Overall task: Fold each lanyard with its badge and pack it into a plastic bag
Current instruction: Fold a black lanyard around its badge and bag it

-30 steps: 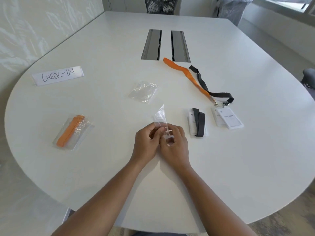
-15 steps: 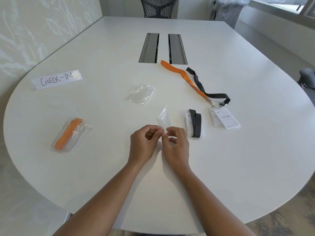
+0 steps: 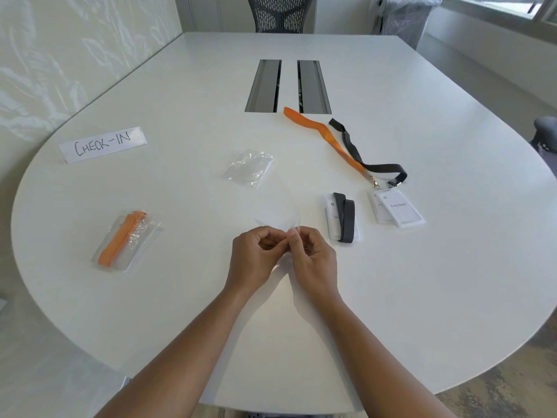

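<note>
Over a white table [image 3: 422, 282], the left hand [image 3: 253, 257] and right hand [image 3: 313, 260] pinch a clear plastic bag [image 3: 283, 223] between curled fingers; a folded black lanyard with its badge [image 3: 343, 218] lies just right of them.

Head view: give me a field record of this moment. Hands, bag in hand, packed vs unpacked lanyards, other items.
left hand: pinches the clear bag's near edge
right hand: pinches the same edge
held bag: clear plastic, empty, above the table
packed: orange lanyard in bag, at left
folded, unbagged: black lanyard on badge, right of the hands
unfolded: orange lanyard and black lanyard, badges overlapping
spare bags: beyond the hands
sign: reads CHECK-IN
</note>
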The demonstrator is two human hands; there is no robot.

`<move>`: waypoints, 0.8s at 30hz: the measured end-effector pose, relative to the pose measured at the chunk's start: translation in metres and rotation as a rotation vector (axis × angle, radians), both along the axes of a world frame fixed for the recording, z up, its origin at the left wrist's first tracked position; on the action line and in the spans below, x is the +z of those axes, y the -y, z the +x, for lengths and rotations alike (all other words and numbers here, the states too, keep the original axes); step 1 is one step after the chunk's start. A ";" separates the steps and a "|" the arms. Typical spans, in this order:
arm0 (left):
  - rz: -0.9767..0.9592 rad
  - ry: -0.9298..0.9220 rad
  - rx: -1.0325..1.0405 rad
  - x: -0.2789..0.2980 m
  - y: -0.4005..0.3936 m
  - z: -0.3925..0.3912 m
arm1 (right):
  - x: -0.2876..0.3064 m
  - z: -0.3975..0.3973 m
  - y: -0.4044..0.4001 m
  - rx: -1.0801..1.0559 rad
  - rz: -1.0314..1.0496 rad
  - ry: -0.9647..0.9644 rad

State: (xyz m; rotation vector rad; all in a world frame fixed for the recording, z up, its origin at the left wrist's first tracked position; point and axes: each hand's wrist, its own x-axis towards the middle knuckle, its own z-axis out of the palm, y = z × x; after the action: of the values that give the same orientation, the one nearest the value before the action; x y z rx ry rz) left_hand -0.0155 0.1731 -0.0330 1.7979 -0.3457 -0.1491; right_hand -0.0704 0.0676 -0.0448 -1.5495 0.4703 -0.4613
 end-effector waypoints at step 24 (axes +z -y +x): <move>0.002 0.046 -0.002 0.011 -0.002 -0.003 | 0.009 0.007 0.010 0.048 -0.248 -0.098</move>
State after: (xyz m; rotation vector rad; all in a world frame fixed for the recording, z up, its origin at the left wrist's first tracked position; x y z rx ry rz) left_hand -0.0189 0.1747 -0.0223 1.8055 -0.3801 -0.1093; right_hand -0.0632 0.0579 -0.0357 -1.8244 0.4633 -0.4197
